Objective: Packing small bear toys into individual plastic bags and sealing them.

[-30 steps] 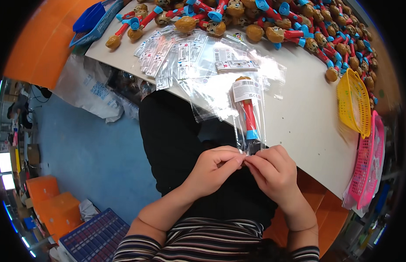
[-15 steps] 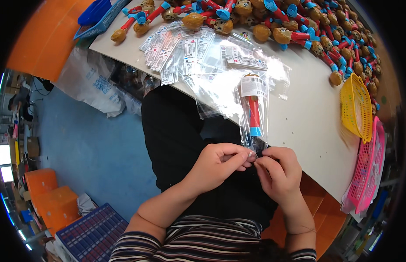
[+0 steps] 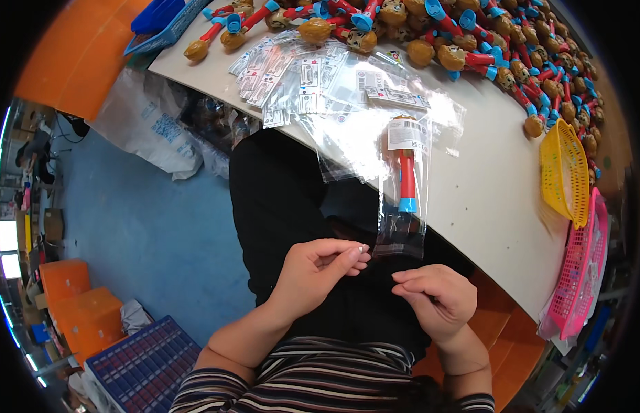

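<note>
A clear plastic bag (image 3: 402, 234) hangs partly over the near table edge. Inside lies a toy figure (image 3: 407, 179) with a red body and a blue end, its upper part behind the bag's white printed label (image 3: 406, 135). Left of the bag's lower end, my left hand (image 3: 318, 274) is closed in a pinch, a tiny white bit showing at its fingertips. My right hand (image 3: 438, 297) is below and right of the bag, thumb and fingers pressed together; anything between them is too small to tell. Neither hand touches the bag.
Flat clear bags (image 3: 313, 82) with printed labels overlap on the white table (image 3: 485, 199). Behind them is a large pile of similar toy figures (image 3: 464, 41). A yellow basket (image 3: 564, 172) and a pink basket (image 3: 578, 268) stand at right, a blue basket (image 3: 172, 34) at far left.
Both hands have come off the bag's lower end and moved apart, the left one leftward, the right one down. The bag's end now hangs free and straight.
</note>
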Motion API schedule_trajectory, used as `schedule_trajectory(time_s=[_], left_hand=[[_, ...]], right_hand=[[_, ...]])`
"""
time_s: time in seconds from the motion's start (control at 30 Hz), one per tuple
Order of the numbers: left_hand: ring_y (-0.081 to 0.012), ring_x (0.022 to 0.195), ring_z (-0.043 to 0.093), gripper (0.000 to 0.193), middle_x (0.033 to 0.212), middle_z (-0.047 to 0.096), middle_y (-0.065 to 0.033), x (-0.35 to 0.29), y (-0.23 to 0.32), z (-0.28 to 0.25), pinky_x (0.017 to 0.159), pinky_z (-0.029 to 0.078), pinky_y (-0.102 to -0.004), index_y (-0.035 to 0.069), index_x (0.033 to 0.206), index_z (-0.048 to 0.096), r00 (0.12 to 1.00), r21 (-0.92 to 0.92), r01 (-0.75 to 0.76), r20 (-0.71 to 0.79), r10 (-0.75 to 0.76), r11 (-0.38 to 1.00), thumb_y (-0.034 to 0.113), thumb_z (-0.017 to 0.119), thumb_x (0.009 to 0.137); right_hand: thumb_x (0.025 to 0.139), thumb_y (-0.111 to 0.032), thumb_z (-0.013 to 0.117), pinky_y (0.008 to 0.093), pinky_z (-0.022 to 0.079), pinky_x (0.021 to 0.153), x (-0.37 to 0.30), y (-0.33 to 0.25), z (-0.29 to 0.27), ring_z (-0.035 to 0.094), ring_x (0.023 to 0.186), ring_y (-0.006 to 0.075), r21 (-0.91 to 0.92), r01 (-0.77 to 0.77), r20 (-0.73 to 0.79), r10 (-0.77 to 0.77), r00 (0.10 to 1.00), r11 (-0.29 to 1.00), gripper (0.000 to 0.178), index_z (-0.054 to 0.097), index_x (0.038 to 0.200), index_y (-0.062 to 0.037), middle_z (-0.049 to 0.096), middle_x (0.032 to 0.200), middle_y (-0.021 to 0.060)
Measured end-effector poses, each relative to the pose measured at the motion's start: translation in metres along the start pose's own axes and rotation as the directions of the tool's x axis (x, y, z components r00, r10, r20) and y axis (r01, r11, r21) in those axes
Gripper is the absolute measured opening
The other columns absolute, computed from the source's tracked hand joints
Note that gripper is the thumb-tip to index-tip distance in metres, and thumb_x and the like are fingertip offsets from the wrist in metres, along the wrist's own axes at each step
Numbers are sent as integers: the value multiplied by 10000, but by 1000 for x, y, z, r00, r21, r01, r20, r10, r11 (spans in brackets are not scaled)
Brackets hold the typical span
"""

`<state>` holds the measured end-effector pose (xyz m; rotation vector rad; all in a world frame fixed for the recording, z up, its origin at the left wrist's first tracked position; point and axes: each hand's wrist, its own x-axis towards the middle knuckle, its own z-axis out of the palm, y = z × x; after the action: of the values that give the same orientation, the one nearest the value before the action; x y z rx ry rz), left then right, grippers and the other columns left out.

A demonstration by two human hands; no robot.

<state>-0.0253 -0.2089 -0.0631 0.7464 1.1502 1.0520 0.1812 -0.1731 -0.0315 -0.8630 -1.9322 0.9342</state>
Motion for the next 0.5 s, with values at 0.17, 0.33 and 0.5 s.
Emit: schedule_trajectory(time_s=[0.17,0.33,0.5], left_hand=[[-206,885,683,204,983,692,-169,-14,5,-1,807,569,-309,-61,1077,663,1000,-165,11,-11,-13,986,80,592,948],[-166,820,668,91,907,678,-131,-19,1,-3,737,552,-267,-47,952,656,997,-109,-69,32,73,992,32,627,916],[-154,812,655,54,926,665,-127,-14,-14,-7,722,540,-251,-22,880,606,983,-101,-178,23,181,979,16,635,906]], right_hand=[[729,76,744,268,539,640,-2,-5,17,681,719,222,-29,-26,-39,25,999,999,184,672,877,-6,714,866,128],[748,88,720,288,545,677,-6,-7,31,679,738,229,-34,12,-45,-14,999,999,207,664,926,-2,711,869,124],[706,83,753,305,523,680,-2,3,25,650,764,253,-298,85,-184,-145,972,951,278,655,945,-18,701,901,107]])
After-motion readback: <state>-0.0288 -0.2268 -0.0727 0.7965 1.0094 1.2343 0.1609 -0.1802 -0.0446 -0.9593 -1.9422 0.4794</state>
